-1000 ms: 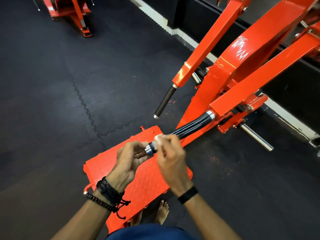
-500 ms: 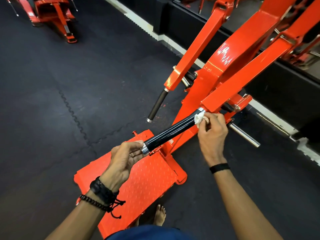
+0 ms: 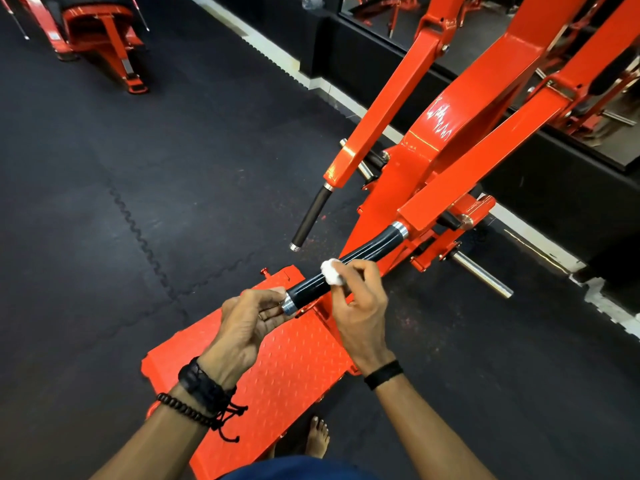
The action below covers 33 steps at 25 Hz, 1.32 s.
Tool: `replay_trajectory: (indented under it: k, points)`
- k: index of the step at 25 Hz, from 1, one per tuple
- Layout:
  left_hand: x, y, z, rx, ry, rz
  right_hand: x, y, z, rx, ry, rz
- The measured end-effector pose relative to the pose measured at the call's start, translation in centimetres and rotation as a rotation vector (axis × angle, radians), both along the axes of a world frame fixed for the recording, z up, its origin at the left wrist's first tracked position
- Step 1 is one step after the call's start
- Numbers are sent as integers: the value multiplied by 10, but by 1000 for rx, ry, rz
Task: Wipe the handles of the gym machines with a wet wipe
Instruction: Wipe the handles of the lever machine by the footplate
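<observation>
A glossy black handle (image 3: 367,252) slants down from the orange machine arm (image 3: 485,161) toward me, with chrome collars at both ends. My left hand (image 3: 249,320) pinches the near chrome end cap of this handle with its fingertips. My right hand (image 3: 360,299) pinches a small wadded white wet wipe (image 3: 331,271) and presses it on the lower half of the handle. A second, matte black handle (image 3: 311,218) hangs free from the left orange arm.
An orange checker-plate footplate (image 3: 277,362) lies under my hands, with a bare foot (image 3: 317,436) at its near edge. A chrome weight peg (image 3: 481,273) sticks out to the right. Another orange machine (image 3: 100,36) stands far left on the black rubber floor. A mirror wall runs behind.
My right hand has slid the wipe back down the handle from the upper collar to its lower half. My left hand still holds the end cap.
</observation>
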<state>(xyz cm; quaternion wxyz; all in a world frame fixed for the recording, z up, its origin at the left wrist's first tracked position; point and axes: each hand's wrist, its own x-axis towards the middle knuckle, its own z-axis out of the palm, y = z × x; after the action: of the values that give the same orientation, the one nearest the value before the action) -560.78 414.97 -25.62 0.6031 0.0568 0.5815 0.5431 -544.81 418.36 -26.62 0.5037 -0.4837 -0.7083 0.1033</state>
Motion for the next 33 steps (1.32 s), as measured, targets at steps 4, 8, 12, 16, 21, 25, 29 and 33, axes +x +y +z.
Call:
replay_trajectory:
  k: [4, 8, 12, 16, 21, 25, 29, 33]
  points:
    - [2, 0, 5, 21, -8, -7, -34, -24, -14, -3, -117, 130]
    - [-1, -2, 7, 17, -26, -5, -26, -19, -11, -15, -174, 137]
    - [-2, -5, 6, 15, -38, 1, 44, 47, 22, 50, -55, -205]
    - [-1, -6, 9, 34, -19, -27, 55, 59, 27, 48, 18, -302]
    - [-1, -3, 6, 39, -6, -35, -21, -37, -26, -84, 39, 53]
    - [-2, -2, 6, 42, 23, -49, 3, 2, -8, -44, 249, -243]
    - [0, -1, 6, 56, 138, -109, 26, 38, -1, -74, 512, -487]
    - [1, 3, 12, 132, 379, -284, -28, -18, -34, -324, 774, -218]
